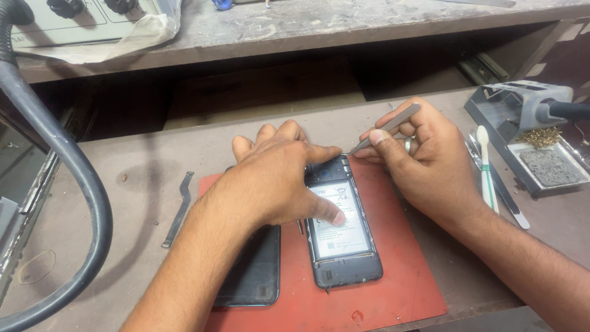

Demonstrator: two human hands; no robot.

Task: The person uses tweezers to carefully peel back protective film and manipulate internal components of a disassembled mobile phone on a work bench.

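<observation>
An opened phone (342,246) lies back-up on a red mat (399,270), its battery and inner frame showing. My left hand (276,178) rests flat over the phone's upper left part, thumb pressing on the battery. My right hand (418,157) grips metal tweezers (384,130), whose tip touches the phone's top edge near the camera area. A black back cover (252,273) lies on the mat to the left of the phone, partly under my left forearm.
A thin dark flex strip (178,210) lies on the worn bench at the left. A thick black hose (74,172) curves along the left side. At the right stands a soldering-iron holder (528,132) with brass wool and sponge, with a white swab (487,169) beside it.
</observation>
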